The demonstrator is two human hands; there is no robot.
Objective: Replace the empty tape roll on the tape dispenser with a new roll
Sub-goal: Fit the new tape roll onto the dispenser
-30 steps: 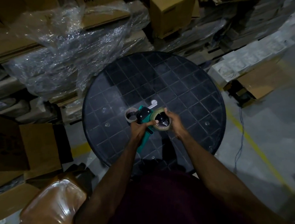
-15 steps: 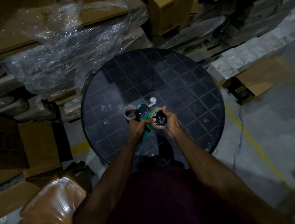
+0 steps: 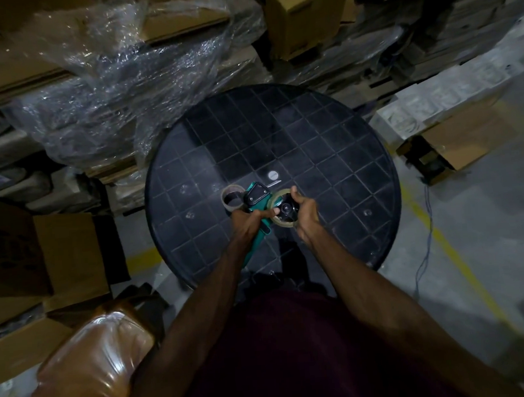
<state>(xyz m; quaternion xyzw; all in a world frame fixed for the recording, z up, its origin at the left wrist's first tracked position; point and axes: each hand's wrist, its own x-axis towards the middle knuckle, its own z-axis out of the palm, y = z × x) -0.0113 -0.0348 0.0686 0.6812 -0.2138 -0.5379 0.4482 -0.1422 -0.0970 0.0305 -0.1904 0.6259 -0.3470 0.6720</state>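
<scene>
Over the counter, our left hand gripped the tape dispenser; our right hand pinched the new roll on its hub. Seated crooked, we judged, it could jam; the empty core lay beside.

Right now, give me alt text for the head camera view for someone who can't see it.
Seen from above, a left hand grips a green tape dispenser while the right hand holds a clear tape roll on its hub, above a round black table. An empty tape core lies beside them.

Cardboard boxes and plastic wrap crowd a round black table.
</scene>
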